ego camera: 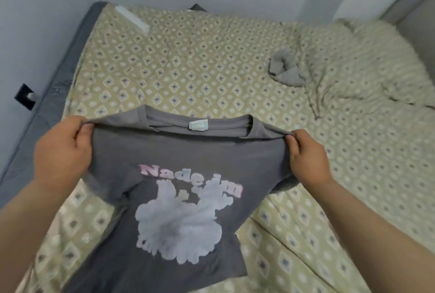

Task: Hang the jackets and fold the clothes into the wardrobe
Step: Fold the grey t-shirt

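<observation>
T-shirt [179, 151], grey with a pale print [181, 217], hangs over the near edge of the bed [188, 57]. Print side faces the camera, neck label [199, 125] is visible, and the hem drops toward the bed's near end.

Progress: early on this item. It's spread out, no fold made yet. Wardrobe and jackets are not in view, so I can't say what's already put away. One more crumpled grey garment [286, 67] lies on the bed's far right side, well apart from the T-shirt. I judge that one is left to do too.

Left hand [62, 149]: fingers curled, thumb and fingers pinching the shirt's shoulder on its side, back of hand toward the camera, over the bed's near left.

Right hand [308, 153]: same pinch on the other shoulder, over the bed's near middle.

Both arms reach forward, with the hands spread so the shoulder line is taut between them. Likely next: lay it flat on the bed and fold.
</observation>
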### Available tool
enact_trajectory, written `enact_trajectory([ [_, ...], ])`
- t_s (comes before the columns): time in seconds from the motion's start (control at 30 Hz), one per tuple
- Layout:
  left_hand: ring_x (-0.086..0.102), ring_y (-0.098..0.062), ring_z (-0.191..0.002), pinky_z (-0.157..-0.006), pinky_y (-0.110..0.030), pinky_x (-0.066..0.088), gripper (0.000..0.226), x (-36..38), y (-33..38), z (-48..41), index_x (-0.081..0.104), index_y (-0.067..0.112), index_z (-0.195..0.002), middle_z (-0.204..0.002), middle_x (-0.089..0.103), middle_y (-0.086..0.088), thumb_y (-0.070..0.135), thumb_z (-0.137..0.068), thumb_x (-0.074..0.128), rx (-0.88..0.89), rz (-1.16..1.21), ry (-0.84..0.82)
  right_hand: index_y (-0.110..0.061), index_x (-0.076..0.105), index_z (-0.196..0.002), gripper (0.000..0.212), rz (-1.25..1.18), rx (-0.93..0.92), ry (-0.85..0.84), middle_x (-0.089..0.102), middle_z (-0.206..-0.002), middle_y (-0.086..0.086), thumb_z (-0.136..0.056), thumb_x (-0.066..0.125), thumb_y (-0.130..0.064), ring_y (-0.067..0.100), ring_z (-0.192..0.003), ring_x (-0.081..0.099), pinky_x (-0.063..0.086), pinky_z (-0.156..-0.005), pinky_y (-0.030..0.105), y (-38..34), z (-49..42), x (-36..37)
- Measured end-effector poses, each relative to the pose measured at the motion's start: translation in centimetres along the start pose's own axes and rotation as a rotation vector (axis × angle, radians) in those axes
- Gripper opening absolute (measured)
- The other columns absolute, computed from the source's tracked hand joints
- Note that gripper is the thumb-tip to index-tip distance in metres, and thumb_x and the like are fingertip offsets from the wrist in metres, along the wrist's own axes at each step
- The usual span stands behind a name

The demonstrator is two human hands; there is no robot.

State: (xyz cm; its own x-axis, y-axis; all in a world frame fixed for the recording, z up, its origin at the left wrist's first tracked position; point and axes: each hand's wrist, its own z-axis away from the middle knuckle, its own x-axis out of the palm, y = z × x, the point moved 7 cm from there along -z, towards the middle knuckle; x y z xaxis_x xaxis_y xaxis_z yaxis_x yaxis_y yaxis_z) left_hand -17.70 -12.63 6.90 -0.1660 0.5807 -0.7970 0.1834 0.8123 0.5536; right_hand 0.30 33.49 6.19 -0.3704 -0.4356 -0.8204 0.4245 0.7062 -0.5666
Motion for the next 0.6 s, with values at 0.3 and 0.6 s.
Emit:
enact_trajectory([
  [0.3, 0.059, -0.026, -0.088, -0.079, -0.034, 0.046, 0.018, -9.8, 10.1, 3.5, 0.062, 0.034, -0.085, -0.086, 0.064, -0.001, 0.033, -0.095, 0.047, 0.028, 0.244, -0.172, -0.029, 0.063, -0.081, 0.019, -0.074, 0.155, 0.034, 0.065, -0.078, -0.015, -0.099, 0.055, -0.03, 0.006, -0.078, 0.059, 0.038, -0.067, 0.016, -3.7, 10.5, -16.7],
  [0.6, 0.06, -0.013, -0.064, -0.059, -0.031, 0.045, 0.016, -21.4, 17.7, 2.9, 0.066, 0.029, -0.079, -0.062, 0.064, 0.001, 0.042, -0.089, 0.065, 0.242, 0.301, -0.428, -0.02, 0.07, -0.07, 0.021, -0.129, 0.206, 0.082, 0.066, -0.068, -0.003, -0.091, 0.068, -0.017, 0.004, -0.066, 0.056, 0.039, -0.063, 0.018, -10.4, 20.0, -32.7],
])
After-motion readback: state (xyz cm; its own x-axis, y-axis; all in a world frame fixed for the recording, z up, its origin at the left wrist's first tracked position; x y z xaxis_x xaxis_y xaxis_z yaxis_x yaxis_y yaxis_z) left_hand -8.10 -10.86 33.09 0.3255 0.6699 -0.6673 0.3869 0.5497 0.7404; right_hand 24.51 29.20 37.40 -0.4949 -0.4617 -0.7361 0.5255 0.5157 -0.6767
